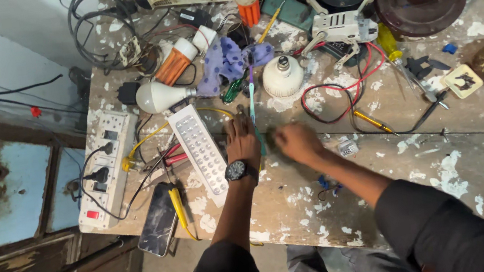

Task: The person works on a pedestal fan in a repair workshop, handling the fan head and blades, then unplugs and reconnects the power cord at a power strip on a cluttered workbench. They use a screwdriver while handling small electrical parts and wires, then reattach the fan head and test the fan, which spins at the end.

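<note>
Now | left hand [243, 143] flat on bench [440, 148] beside LED panel [201, 153] | right hand [296, 143] blurred, grip unclear

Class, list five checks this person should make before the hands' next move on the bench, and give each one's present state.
1. Left hand steady on bench: ok.
2. Right hand sharp enough to judge grip: cannot tell, blurred.
3. LED panel lies flat beside left hand: ok.
4. Phone fully on bench: not ok, overhangs edge.
5. Power strip switched off: cannot tell; plugs are in.
</note>
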A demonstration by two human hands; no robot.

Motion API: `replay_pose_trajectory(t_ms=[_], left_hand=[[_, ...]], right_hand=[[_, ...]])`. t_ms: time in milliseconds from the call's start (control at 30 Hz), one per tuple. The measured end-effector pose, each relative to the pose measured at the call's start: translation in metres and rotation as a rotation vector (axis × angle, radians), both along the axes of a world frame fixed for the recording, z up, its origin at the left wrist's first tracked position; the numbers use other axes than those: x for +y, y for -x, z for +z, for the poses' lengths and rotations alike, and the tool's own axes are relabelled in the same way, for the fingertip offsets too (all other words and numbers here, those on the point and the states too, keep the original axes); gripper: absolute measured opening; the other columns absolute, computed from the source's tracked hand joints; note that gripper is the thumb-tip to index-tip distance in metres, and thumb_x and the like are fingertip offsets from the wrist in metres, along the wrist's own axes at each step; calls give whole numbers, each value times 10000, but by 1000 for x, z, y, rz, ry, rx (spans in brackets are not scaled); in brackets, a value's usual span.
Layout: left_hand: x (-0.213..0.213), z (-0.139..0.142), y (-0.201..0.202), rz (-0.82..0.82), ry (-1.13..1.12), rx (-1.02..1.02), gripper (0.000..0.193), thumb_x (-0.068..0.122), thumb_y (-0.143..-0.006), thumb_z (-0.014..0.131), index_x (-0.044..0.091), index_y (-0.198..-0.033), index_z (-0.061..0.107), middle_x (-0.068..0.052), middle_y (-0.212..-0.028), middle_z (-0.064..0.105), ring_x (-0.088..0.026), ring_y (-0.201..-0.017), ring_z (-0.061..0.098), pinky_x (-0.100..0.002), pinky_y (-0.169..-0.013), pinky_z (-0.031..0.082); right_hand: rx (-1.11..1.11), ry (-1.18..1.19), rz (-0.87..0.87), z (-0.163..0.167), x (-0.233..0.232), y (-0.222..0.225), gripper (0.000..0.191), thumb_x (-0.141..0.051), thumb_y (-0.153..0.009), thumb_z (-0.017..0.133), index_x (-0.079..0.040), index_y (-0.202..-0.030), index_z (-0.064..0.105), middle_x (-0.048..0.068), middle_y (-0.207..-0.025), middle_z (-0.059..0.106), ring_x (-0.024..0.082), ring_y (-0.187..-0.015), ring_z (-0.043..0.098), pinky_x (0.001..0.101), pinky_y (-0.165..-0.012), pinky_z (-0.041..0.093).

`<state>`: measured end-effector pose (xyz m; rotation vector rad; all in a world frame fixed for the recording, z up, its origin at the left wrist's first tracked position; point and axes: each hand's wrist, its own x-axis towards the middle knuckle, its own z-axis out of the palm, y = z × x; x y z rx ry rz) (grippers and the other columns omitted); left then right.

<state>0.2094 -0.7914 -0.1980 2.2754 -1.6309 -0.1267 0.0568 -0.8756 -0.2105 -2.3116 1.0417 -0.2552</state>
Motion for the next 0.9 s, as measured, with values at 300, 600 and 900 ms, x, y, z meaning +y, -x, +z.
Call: replay_pose_trajectory(t_ms=[300, 600, 900], left_hand=[[-5, -11, 24, -115, 80, -85, 385, 98, -848, 596, 9, -1220, 633, -238, -1405, 496, -441, -1373, 410, -568, -1143, 340], [-33, -42, 70, -95, -133, -72, 328, 158, -874, 580, 28, -1158, 681, -229, -1344, 538, -390, -1347, 437, -595, -1133, 303], [-34, -33, 72, -70, -349, 49, 455, 192, -842, 664, 10, -1256, 616, -264, -1422, 465, -407, -1400, 379, -563, -1128, 320]], right_hand=[[-388, 444, -507, 40, -139, 107, 268, -75, -842, 806, 11, -1056, 669, 187, -887, 710, 331, -777, 705, 438, -685, 540], [-682, -536, -750, 32, -150, 81, 307, -244, -854, 834, -36, -927, 621, 91, -842, 727, 203, -680, 757, 305, -467, 559], [-764, -871, -706, 43, -181, 55, 156, -163, -961, 706, -10, -953, 676, 105, -816, 700, 177, -589, 652, 323, -514, 528]])
